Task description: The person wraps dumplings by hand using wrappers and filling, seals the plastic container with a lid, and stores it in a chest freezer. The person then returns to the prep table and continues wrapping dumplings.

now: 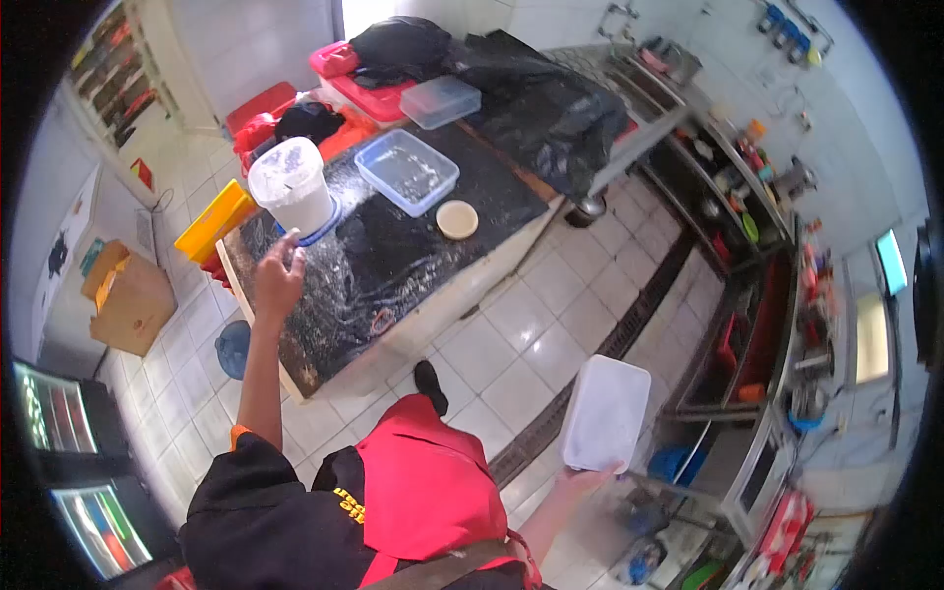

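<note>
My left hand point(279, 275) reaches over the near left part of the dark-topped table point(344, 285), close to the base of a white bucket point(292, 185). Its fingers look apart, with nothing clearly held in them; whether they touch the bucket, I cannot tell. The bucket stands upright on a blue round piece point(324, 228), its white top smudged. Low on the right, my right hand point(597, 473) grips one end of a white rectangular plastic container point(607, 413), held out over the floor. A clear plastic tub point(407, 172) and a small cream bowl point(457, 219) sit beyond my left hand.
Black plastic sheeting point(551, 118), a lidded clear box point(441, 101) and red items cover the table's far end. A yellow panel point(214, 218) leans at its left side. Metal shelving point(708, 197) lines the right wall. A cardboard box point(135, 300) stands on the tiled floor.
</note>
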`<act>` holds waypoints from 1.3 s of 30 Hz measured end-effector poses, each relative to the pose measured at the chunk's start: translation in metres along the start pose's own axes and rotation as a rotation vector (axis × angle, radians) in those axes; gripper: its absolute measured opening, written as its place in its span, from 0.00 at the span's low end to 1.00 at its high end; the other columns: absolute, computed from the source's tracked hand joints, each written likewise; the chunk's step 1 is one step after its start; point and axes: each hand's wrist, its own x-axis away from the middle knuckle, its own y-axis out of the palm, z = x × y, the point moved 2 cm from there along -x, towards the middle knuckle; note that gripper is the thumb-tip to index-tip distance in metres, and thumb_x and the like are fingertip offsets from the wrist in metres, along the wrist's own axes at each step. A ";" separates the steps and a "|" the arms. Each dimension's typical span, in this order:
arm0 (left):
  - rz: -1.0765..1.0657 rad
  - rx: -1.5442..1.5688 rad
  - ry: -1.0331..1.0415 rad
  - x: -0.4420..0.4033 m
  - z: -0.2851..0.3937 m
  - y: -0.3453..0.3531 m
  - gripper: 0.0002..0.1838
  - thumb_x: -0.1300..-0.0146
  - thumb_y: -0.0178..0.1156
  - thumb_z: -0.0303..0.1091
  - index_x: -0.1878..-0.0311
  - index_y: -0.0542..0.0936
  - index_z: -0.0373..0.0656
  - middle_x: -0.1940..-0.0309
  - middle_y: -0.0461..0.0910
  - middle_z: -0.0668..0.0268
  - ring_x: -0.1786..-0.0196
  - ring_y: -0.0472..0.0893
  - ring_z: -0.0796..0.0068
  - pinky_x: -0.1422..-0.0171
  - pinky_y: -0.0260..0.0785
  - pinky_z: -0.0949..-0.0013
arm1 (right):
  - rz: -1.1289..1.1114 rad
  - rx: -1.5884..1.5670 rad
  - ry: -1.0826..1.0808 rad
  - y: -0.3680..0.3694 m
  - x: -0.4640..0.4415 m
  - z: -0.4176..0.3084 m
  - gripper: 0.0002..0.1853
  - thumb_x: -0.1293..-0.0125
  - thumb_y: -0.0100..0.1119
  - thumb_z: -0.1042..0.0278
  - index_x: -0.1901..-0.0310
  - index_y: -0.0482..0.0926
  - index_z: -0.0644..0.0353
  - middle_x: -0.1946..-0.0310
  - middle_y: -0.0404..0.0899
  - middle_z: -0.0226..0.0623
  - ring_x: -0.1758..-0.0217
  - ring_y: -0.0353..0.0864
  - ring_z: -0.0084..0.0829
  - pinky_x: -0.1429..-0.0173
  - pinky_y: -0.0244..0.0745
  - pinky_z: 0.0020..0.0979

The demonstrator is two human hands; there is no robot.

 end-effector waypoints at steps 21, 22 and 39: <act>-0.076 0.616 -0.422 -0.132 0.094 0.330 0.52 0.39 0.58 0.41 0.20 0.36 0.41 0.22 0.46 0.42 0.21 0.52 0.45 0.18 0.47 0.55 | -0.832 0.634 0.366 0.432 -0.189 0.284 0.41 0.30 0.48 0.34 0.27 0.60 0.57 0.29 0.64 0.48 0.30 0.66 0.50 0.28 0.63 0.54; -0.120 0.693 -0.500 -0.138 0.095 0.313 0.52 0.41 0.56 0.38 0.20 0.35 0.43 0.22 0.47 0.41 0.24 0.57 0.44 0.21 0.52 0.54 | -0.879 0.671 0.381 0.450 -0.184 0.299 0.41 0.30 0.48 0.34 0.27 0.60 0.57 0.29 0.64 0.48 0.30 0.66 0.50 0.28 0.63 0.54; 0.243 0.755 -0.740 -0.010 0.140 0.145 0.41 0.40 0.49 0.21 0.21 0.53 0.45 0.25 0.61 0.49 0.25 0.66 0.62 0.25 0.59 0.64 | -1.557 1.458 0.282 0.605 -0.169 0.342 0.25 0.29 0.59 0.48 0.44 0.77 0.64 0.63 0.84 0.44 0.68 0.85 0.33 0.67 0.80 0.32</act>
